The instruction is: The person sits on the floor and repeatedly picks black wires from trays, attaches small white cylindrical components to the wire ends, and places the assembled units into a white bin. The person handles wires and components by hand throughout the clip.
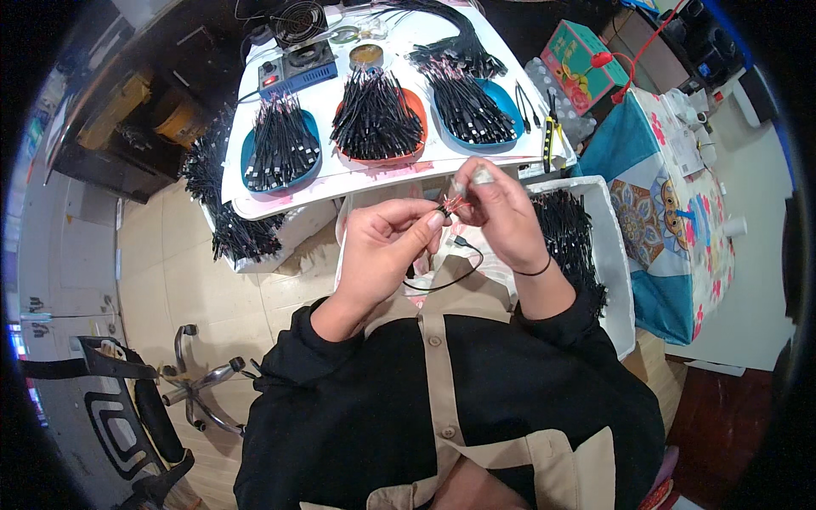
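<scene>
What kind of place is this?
It looks like a small workshop for cables. Three trays packed with black cables stand on a white table, a blue device sits behind them, and more cables lie in a white box.

On my feed I get a black cable [461, 241], reddish wire ends [457, 205], two blue trays [315, 136], an orange tray [419, 109], a green-and-pink carton [586, 64], and teal-and-white cloth [663, 310] patterned with red flowers [657, 129].
</scene>
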Action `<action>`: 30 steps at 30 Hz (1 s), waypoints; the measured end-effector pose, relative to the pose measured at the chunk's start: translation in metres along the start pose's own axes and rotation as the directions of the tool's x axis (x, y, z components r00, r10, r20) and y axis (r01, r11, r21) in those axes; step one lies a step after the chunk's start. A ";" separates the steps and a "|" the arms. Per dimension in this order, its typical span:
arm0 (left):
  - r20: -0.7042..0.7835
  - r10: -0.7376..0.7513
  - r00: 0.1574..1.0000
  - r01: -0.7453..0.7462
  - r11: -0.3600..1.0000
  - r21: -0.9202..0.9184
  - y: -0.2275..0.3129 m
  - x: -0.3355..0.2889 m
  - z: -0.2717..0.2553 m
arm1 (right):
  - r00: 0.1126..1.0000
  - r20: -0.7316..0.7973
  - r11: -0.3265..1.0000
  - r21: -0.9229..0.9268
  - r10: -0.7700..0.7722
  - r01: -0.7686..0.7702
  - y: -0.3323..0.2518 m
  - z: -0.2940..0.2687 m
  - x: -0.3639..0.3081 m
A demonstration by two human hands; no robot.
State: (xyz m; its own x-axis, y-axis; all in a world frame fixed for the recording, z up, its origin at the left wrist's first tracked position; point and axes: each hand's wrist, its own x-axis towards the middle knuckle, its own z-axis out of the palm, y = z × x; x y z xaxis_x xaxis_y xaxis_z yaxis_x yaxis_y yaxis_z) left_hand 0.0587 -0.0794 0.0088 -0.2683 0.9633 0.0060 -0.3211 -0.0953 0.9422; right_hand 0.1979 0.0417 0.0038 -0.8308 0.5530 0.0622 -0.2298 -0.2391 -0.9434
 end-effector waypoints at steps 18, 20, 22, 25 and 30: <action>0.193 -0.187 0.963 0.195 0.981 -0.023 0.016 -0.023 -0.011 | 0.906 0.208 0.501 -0.776 -0.369 0.382 -0.044 -0.008 -0.041; 0.203 -0.198 0.959 0.209 0.977 -0.035 0.017 -0.024 -0.010 | 0.845 0.366 0.283 -0.825 -0.390 0.488 -0.047 0.000 -0.045; 0.212 -0.206 0.955 0.219 0.975 -0.040 0.018 -0.024 -0.008 | 0.772 0.427 0.227 -0.787 -0.471 0.574 -0.048 0.007 -0.045; 0.231 -0.205 0.951 0.217 0.976 -0.027 0.020 -0.025 -0.007 | 0.722 0.470 0.168 -0.768 -0.507 0.618 -0.049 0.015 -0.042; 0.265 -0.213 0.940 0.223 0.975 -0.007 0.021 -0.022 -0.007 | 0.704 0.480 0.126 -0.774 -0.523 0.621 -0.045 0.017 -0.040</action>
State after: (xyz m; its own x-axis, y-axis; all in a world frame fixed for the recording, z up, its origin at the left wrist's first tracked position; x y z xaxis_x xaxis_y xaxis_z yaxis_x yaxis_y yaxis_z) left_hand 0.0521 -0.1047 0.0264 0.0568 0.9927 -0.1063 -0.3790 0.1199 0.9176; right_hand 0.2330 0.0168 0.0489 -0.7086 0.1312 0.6933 -0.1527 0.9308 -0.3322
